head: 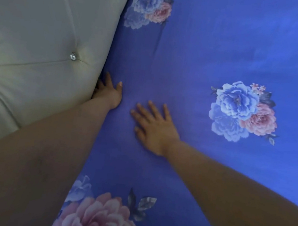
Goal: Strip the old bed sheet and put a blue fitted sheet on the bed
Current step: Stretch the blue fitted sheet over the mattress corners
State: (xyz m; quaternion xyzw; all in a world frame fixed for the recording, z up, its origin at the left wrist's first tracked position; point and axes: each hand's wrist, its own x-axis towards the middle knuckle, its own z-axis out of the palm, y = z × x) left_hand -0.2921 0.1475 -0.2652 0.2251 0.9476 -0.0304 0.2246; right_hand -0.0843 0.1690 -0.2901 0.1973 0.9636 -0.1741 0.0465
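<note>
My right hand (153,127) lies flat, palm down, on the blue fitted sheet with printed blue and pink flowers (209,54), fingers straight and slightly spread, holding nothing, arm reaching in from lower right. My left hand (108,90) sits at the seam where the sheet meets the cream tufted leather headboard with crystal buttons (41,32): thumb out on the fabric, fingers going down into the gap, tips hidden, so I can't tell whether they grip anything. Left forearm runs along the headboard edge. The sheet covers the whole visible mattress top, mostly smooth, with a faint crease near the headboard.
</note>
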